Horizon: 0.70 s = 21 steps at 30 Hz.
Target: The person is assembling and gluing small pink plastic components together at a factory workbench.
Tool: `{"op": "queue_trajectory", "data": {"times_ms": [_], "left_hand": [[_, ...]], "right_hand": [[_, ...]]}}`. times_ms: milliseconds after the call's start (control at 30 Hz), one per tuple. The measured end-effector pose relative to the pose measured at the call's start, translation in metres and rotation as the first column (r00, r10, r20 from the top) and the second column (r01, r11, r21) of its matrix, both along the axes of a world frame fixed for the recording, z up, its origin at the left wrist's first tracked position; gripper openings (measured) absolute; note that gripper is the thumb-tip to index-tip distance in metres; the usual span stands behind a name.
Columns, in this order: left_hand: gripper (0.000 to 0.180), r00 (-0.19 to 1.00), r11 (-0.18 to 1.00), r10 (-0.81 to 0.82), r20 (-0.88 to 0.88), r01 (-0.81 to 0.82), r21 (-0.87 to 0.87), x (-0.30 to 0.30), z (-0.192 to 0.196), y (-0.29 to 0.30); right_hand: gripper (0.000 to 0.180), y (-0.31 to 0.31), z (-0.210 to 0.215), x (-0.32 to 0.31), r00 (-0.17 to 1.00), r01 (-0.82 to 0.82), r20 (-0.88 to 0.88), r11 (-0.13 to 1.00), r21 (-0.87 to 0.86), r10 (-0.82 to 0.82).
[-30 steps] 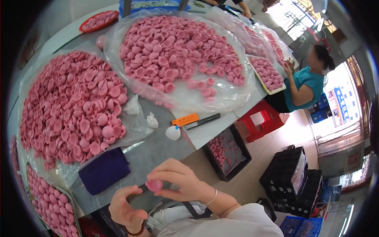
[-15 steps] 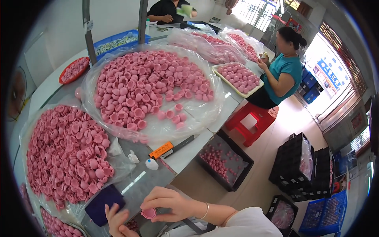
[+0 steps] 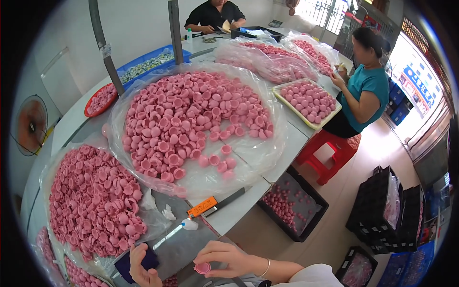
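Observation:
Between the fingertips and thumb of my right hand [image 3: 232, 258] is a small pink hollow half-shell [image 3: 202, 269], its open side showing. My left hand [image 3: 142, 269] is raised beside it, fingers bent and apart from the thumb, with nothing visible in it. Behind the left hand lies a dark navy cloth or pad [image 3: 149, 259] at the table edge. A big heap of similar pink half-shells [image 3: 91, 201] spreads on clear plastic to the left. Farther off, another heap [image 3: 181, 115] sits in an opened clear plastic bag.
An orange box [image 3: 202, 206] lies by a dark strip [image 3: 230, 198] and a small white object [image 3: 190, 224]. Pink balls fill a pale tray [image 3: 279, 92] near a person [image 3: 368, 91] in teal. A black crate [image 3: 306, 228] stands on the floor. Another person [image 3: 217, 18] sits at the far end.
My view has shifted, so the scene sits farther right and lower. My left fingers have curled more; my right hand still holds the half-shell. The far person's raised item has come down.

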<state>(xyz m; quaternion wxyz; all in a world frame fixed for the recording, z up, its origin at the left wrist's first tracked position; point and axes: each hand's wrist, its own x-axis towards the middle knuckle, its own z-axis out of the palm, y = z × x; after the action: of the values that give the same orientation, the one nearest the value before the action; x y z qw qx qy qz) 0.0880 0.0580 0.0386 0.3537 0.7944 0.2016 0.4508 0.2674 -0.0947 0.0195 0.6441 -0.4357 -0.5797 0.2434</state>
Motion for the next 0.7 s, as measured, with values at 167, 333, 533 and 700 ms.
{"op": "queue_trajectory", "data": {"times_ms": [167, 333, 533, 700], "left_hand": [[0.033, 0.994, 0.991, -0.106, -0.021, 0.104, -0.081, -0.025, -0.031, 0.012], [0.043, 0.989, 1.000, 0.026, 0.147, -0.023, -0.021, 0.021, 0.001, -0.013], [0.058, 0.766, 0.366, -0.502, 0.402, 0.609, -0.704, 0.012, -0.004, -0.032], [0.039, 0.699, 0.060, -0.397, 0.594, 0.666, -0.744, -0.029, -0.018, -0.043]], "right_hand": [[0.039, 0.003, 0.013, 0.011, 0.999, -0.002, 0.034, 1.000, 0.024, 0.001], [0.036, 0.008, 0.017, 0.007, 0.993, 0.077, 0.087, 0.995, 0.064, -0.083], [0.038, 0.003, 0.015, -0.020, 0.959, 0.226, 0.173, 0.974, -0.001, -0.222], [0.037, 0.016, 0.007, -0.059, 0.960, 0.174, 0.232, 0.983, -0.060, -0.156]]}}
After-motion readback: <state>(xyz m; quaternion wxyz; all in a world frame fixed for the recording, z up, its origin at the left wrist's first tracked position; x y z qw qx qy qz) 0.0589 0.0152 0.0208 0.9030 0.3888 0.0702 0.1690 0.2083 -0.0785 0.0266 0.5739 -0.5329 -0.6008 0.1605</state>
